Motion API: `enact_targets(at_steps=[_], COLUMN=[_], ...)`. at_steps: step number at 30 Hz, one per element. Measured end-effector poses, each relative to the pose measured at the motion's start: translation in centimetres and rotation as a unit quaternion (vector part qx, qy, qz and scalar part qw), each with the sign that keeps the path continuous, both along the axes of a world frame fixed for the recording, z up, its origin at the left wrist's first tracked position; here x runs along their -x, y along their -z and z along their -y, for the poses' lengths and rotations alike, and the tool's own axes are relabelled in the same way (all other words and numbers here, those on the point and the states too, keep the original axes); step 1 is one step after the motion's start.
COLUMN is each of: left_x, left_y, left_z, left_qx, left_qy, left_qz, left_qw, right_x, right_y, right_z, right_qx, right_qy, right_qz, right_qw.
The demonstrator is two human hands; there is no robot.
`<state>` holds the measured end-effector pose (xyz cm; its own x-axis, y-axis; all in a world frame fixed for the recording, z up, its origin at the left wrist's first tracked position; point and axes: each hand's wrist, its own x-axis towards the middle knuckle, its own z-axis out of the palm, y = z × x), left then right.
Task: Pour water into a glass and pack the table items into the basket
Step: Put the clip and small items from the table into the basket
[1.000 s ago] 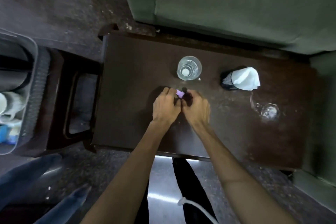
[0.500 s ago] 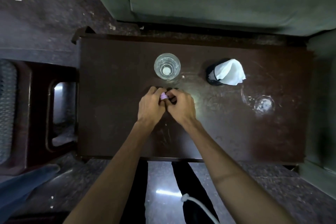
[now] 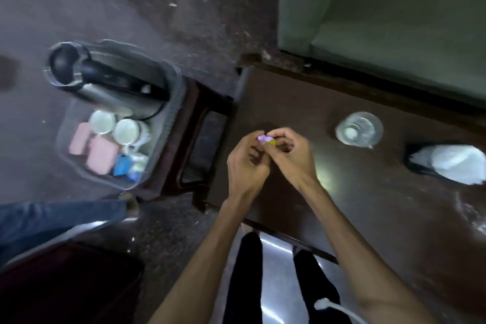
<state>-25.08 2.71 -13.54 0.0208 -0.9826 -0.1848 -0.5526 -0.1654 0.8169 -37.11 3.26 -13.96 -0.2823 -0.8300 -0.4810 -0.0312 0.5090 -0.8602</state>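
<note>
Both hands (image 3: 271, 155) pinching small lilac piece (image 3: 262, 137)

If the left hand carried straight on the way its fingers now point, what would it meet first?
The left hand points up and right, so it would first meet the right hand's fingers, which pinch the same small purple and yellow item. Depth between them is unclear.

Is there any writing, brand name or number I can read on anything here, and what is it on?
None can be read.
Small purple and yellow item held between the left hand and right hand: yellow round mark, too blurred to read.
Blue packets in the basket: any print is blurred.
</note>
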Motion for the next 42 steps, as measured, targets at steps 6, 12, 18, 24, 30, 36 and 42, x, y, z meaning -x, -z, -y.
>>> enact_targets(at_steps=[6,12,18,24,30,36,42], left_x=[-10.6,-20.5,-25.7,-26.8,-27.1,-27.1,-26.3], left_y=[-3.3,-4.6,-3.1,-1.9,-2.1,-2.4,-2.8], left_z=[3.4,4.8,4.2,4.3,4.5,4.5,4.9], left_qx=[0.05,0.086,0.011,-0.011,-0.024,-0.018,0.009], left_qy=[-0.108,-0.148,-0.108,-0.095,-0.09,-0.075,-0.084], left_qz=[-0.016,0.091,0.172,0.185,0.184,0.182,0.201], left_qw=[0.993,0.981,0.979,0.978,0.978,0.98,0.976], right_x=[-10.5,-20.6,-25.8,-26.9,-27.6,-27.3,-25.8], right_y=[-3.4,-4.3,-3.6,-2.3,-2.0,-2.3,-3.3], right_z=[5.8,10.1,10.9,10.8,10.3,9.7,8.9], right_qx=[0.071,0.056,0.088,0.099,0.083,0.099,0.132], right_qy=[-0.101,-0.221,-0.357,-0.379,-0.384,-0.372,-0.323], right_qz=[-0.059,-0.121,-0.314,-0.417,-0.42,-0.408,-0.37], right_qw=[0.991,0.966,0.875,0.82,0.818,0.828,0.861])
